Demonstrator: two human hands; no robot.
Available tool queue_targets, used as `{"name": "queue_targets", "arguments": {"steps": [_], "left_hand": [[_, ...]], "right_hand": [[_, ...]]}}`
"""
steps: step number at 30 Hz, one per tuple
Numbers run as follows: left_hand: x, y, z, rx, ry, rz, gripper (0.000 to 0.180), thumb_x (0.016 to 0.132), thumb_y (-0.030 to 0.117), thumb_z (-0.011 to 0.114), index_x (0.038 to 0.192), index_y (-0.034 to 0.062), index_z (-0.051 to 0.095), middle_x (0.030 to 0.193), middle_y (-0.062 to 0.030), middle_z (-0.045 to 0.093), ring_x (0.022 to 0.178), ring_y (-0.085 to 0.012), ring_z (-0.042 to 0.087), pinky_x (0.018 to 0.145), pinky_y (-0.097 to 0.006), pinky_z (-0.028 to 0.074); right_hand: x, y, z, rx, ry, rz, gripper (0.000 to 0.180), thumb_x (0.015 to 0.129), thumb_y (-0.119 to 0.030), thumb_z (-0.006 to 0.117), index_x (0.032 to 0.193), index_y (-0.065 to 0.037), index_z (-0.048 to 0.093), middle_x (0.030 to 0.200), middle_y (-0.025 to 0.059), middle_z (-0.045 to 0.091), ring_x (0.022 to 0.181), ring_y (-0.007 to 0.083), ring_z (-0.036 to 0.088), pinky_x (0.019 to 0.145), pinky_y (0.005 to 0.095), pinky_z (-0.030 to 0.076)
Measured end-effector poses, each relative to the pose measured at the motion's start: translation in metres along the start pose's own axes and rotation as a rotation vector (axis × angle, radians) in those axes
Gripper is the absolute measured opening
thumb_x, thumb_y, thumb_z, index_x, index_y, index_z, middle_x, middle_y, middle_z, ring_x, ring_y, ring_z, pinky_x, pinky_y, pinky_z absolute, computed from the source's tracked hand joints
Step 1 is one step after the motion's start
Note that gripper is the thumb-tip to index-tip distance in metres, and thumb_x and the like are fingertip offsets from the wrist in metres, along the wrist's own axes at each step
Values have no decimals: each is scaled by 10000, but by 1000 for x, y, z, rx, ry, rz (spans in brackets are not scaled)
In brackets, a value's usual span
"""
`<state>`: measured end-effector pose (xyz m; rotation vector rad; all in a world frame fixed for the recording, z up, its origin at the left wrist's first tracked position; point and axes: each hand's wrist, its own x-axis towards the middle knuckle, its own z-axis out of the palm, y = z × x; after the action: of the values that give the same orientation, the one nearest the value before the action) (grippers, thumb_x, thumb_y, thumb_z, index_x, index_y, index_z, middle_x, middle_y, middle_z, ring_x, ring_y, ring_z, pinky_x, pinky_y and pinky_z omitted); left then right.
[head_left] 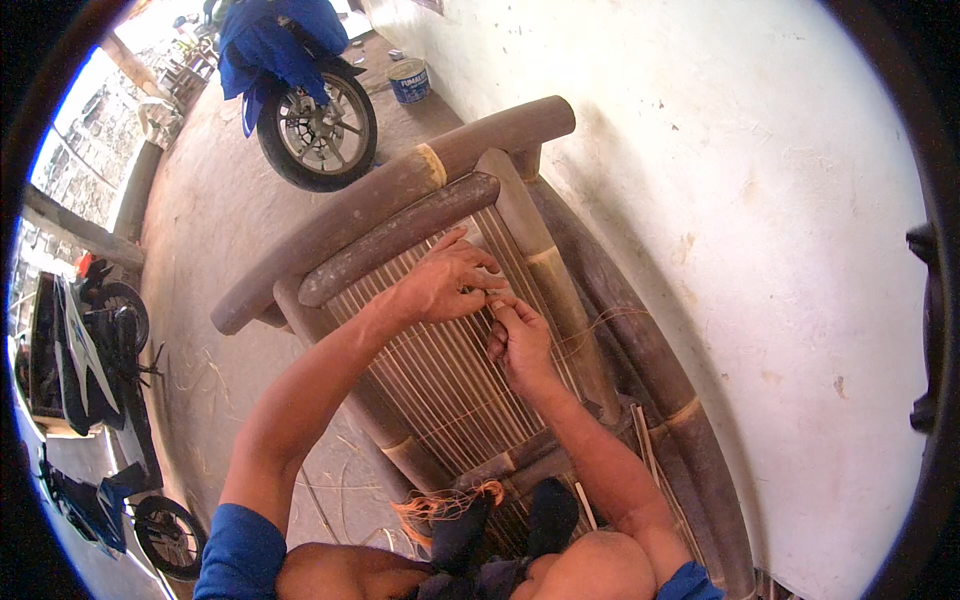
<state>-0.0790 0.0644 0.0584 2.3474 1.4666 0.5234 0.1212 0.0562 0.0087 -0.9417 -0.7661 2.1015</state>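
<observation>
A dark bamboo chair frame (390, 190) with a panel of thin pale slats (440, 370) leans against a white wall. My left hand (445, 280) rests on the upper slats with its fingers pinched on a thin orange cord (590, 325). Just below and touching it, my right hand (520, 340) pinches the same cord at the slats' right edge. The cord loops out to the right over the thick side pole (560, 290). A loose bundle of orange cord (440, 503) lies near my knees at the bottom.
A blue-covered motorbike (300, 90) stands at the top left, with a blue and white bucket (409, 80) beside it by the wall. Two more motorbikes (90, 380) are parked at the left. The white wall (760, 220) fills the right side. Thin strips litter the concrete floor (200, 240).
</observation>
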Motion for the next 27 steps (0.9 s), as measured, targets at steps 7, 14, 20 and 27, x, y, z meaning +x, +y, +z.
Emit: {"name": "queue_targets", "arguments": {"steps": [7,14,20,27], "left_hand": [[-1,-4,4,-37,58,-26,215,786,115,718,986,72,782,1126,-104,730,1228,-276,622,1264,-563,228],[-3,3,5,-25,108,27,170,781,129,711,917,82,801,1108,-97,733,1199,-263,631,1267,-559,226],[-3,2,6,3,77,39,240,765,126,705,986,150,794,1146,-92,713,1212,-275,622,1247,-604,206],[-2,3,11,64,111,27,170,834,178,753,1001,149,770,1097,-50,723,1178,-266,628,1230,-598,240]], "right_hand": [[-8,-2,-2,40,12,68,256,1020,-221,665,1171,-20,714,628,-33,504,494,103,461,463,280,414],[-7,-1,-1,-6,16,11,267,1021,-236,664,1165,-17,714,627,-40,499,500,86,447,466,265,400],[-7,-1,-3,8,12,-3,250,1016,-215,656,1158,-18,715,638,-44,494,511,80,445,467,261,397],[-6,2,-5,41,10,-7,243,1015,-212,647,1147,-21,718,648,-41,491,526,80,446,475,262,405]]}}
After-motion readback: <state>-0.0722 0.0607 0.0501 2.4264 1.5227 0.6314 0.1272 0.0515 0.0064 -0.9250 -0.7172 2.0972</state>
